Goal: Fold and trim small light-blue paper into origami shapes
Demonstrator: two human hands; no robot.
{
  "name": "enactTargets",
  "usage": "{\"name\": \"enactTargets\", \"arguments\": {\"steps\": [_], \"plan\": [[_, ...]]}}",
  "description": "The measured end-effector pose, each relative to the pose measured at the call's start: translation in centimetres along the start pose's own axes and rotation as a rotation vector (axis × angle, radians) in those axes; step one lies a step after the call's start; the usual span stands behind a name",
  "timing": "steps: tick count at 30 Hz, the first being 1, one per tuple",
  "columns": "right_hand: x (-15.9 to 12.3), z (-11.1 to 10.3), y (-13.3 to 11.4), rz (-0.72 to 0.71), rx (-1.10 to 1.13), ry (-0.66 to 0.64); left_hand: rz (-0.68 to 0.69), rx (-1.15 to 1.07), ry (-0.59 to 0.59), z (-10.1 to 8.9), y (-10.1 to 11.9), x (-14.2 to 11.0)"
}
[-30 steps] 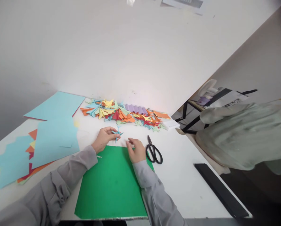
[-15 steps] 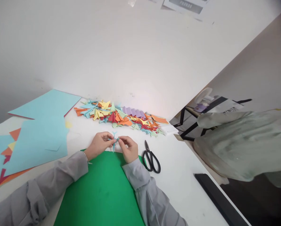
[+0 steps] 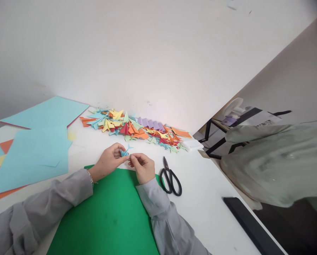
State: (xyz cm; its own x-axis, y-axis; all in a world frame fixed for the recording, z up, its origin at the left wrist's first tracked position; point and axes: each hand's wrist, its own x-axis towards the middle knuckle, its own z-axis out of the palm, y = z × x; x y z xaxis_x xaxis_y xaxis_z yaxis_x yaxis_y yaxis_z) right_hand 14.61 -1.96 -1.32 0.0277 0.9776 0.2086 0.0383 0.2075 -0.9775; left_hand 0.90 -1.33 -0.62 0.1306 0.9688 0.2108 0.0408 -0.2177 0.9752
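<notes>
A small folded blue paper figure [image 3: 124,153], like an origami crane, is held above the far edge of the green mat [image 3: 107,209]. Thumb and fingers of my left hand [image 3: 109,160] are closed on it from the left. My right hand [image 3: 142,166] pinches at the figure's right side, its fingertips meeting the left ones; the exact part they grip is hidden. Black-handled scissors [image 3: 170,179] lie just right of my right hand, blades pointing away.
A heap of colourful folded paper pieces [image 3: 131,129] lies along the wall. Large blue sheets [image 3: 44,156] and coloured scraps [image 3: 6,146] cover the table's left. A long black object [image 3: 250,223] lies near the right edge, beyond which a person in a pale green garment [image 3: 277,163] is visible.
My right hand, apart from the paper figure a second ago, has moved left and closed at its side. The figure has turned in my fingers, and the camera view has shifted slightly.
</notes>
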Motion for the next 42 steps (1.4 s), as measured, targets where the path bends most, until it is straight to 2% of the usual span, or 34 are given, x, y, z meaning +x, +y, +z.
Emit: {"name": "enactTargets", "arguments": {"steps": [4,9,14,17,23,27,32,38,42], "plan": [[-0.1,0.2,0.2,0.03,0.07,0.015,0.03,0.064,-0.029,-0.2,-0.2,-0.1],[-0.1,0.2,0.1,0.055,0.078,-0.011,0.138,0.221,0.017,-0.4,-0.7,0.0],[-0.1,0.3,-0.1,0.076,0.086,-0.02,0.008,0.102,-0.037,-0.2,-0.6,0.0],[-0.1,0.3,-0.1,0.097,0.095,-0.015,-0.024,0.038,-0.036,0.0,-0.3,0.0],[-0.1,0.2,-0.2,0.106,0.074,0.015,-0.045,0.032,-0.073,-0.1,0.0,0.0],[0.0,0.2,0.0,0.102,0.047,0.004,0.036,0.043,-0.073,-0.1,-0.2,-0.1],[0.1,0.0,0.9,0.02,-0.031,0.039,0.112,0.135,-0.054,-0.1,-0.7,0.0],[0.1,-0.5,1.4,-0.136,-0.2,0.015,-0.015,0.178,0.004,-0.3,-0.1,-0.1],[-0.1,-0.6,1.4,-0.234,-0.331,0.006,-0.034,0.114,0.031,-0.1,0.2,-0.1]]}}
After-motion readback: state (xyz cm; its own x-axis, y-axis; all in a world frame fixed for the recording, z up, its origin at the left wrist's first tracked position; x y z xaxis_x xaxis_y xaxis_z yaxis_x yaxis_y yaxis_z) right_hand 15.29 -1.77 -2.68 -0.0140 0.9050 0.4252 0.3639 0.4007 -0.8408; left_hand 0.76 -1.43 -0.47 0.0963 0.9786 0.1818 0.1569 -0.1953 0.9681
